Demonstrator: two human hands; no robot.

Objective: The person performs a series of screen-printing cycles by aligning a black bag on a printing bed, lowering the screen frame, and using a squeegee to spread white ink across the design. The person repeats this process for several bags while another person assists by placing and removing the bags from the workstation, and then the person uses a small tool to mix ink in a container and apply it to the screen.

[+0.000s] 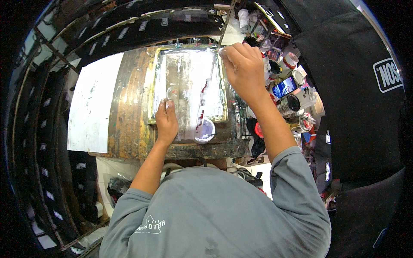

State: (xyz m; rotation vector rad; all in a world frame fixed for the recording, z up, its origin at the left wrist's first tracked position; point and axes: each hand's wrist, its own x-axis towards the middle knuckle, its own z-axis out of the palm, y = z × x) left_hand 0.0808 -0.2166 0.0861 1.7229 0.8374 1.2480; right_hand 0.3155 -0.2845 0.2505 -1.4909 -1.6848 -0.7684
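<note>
A screen-printing frame [151, 86] with a paint-stained rim lies on the worn wooden table. Its mesh [195, 69] is bright white on the right and streaked grey to the left. My left hand [167, 122] is over the frame's lower left part, thumb and fingers pressed together; what they hold is unclear. At the frame's upper right corner my right hand [245, 64] is closed, with a small whitish bit at its fingertips that I cannot name. A white tub [204, 131] of pale lilac paste stands by the frame's lower edge. Beside it lies a long strip with dark red marks [202, 103].
A white sheet [92, 103] covers the left end of the wooden table [131, 86]. Several jars, including an open dark one [288, 104], crowd the right side around a lit phone [284, 87]. Racks of black fabric [142, 32] run along the left and back; black cloth [344, 107] hangs at right.
</note>
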